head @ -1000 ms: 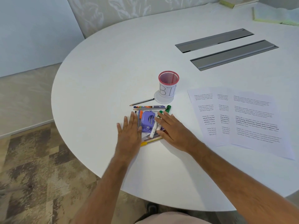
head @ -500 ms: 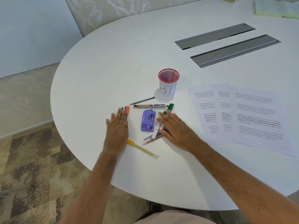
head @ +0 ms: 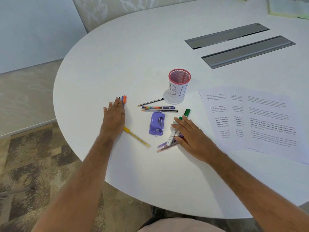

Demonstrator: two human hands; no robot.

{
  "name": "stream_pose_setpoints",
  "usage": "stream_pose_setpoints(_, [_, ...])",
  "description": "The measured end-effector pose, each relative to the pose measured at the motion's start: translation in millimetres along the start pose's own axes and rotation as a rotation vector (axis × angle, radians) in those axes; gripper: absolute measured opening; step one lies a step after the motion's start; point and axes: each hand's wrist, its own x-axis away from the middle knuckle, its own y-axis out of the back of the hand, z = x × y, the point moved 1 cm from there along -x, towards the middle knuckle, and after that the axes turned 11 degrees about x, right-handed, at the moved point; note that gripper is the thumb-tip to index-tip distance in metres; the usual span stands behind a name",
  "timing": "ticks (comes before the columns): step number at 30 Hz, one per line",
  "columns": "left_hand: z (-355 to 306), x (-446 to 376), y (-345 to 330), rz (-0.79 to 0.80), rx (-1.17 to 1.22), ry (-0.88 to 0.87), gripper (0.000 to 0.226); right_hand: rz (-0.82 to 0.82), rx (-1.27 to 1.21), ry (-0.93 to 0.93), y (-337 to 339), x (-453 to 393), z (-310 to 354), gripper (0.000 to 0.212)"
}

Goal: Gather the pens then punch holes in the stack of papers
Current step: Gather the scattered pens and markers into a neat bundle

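Observation:
My left hand [head: 114, 117] lies flat with straight fingers on a few pens [head: 123, 101], whose orange and blue caps stick out past the fingertips. A yellow pen [head: 137, 137] lies loose by that wrist. My right hand [head: 189, 133] rests flat on a bunch of markers and pens [head: 172, 136], two of them green-capped. The purple hole punch [head: 156, 123] sits between my hands. A pencil [head: 150, 102], a patterned pen [head: 158, 107] and another pencil [head: 158, 111] lie beyond it. Printed papers [head: 260, 119] are spread at the right.
A pink mesh cup [head: 178, 86] with a white label stands behind the pens on the white round table [head: 133, 56]. Two grey cable trays [head: 242, 46] are set into the tabletop farther back. Greenish notebooks [head: 287, 10] lie at the far right corner.
My left hand slid left, away from the hole punch, dragging a few pens with it. The yellow pen was left behind. My right hand stayed on its bunch.

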Motion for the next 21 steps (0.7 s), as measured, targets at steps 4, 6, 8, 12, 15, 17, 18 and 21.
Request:
stream_pose_setpoints(4, [-1.8, -6.6, 7.8, 0.024, 0.104, 0.046, 0.055, -0.004, -0.031, 0.001, 2.2, 2.8, 3.1, 0.055])
stream_pose_setpoints(6, [-8.2, 2.8, 14.2, -0.029, 0.189, 0.054, 0.056, 0.002, -0.069, 0.004, 5.3, 3.0, 2.8, 0.051])
stream_pose_setpoints(8, [-17.7, 20.5, 20.6, -0.135, 0.204, -0.025, 0.052, -0.005, -0.111, 0.020, 10.6, 3.1, -0.8, 0.050])
stream_pose_setpoints(12, [-25.9, 65.8, 22.8, -0.176, 0.121, -0.291, 0.040, 0.018, -0.143, 0.082, 22.5, 2.0, -15.1, 0.061])
stream_pose_setpoints(15, [-19.7, 89.5, 15.6, -0.106, 0.004, -0.422, 0.033, 0.053, -0.132, 0.108, 23.3, -1.2, -21.0, 0.064])
stream_pose_setpoints(17, [-15.5, 95.4, 13.7, -0.058, -0.066, -0.434, 0.026, 0.072, -0.120, 0.116, 20.6, -3.9, -22.2, 0.063])
stream_pose_setpoints(18, [-14.9, 96.1, 14.3, -0.039, -0.084, -0.436, 0.024, 0.078, -0.119, 0.118, 18.7, -5.6, -22.4, 0.063])
stream_pose_setpoints(21, [-18.2, 96.4, 19.1, -0.011, -0.103, -0.442, 0.016, 0.085, -0.131, 0.109, 15.9, -10.7, -20.4, 0.062])
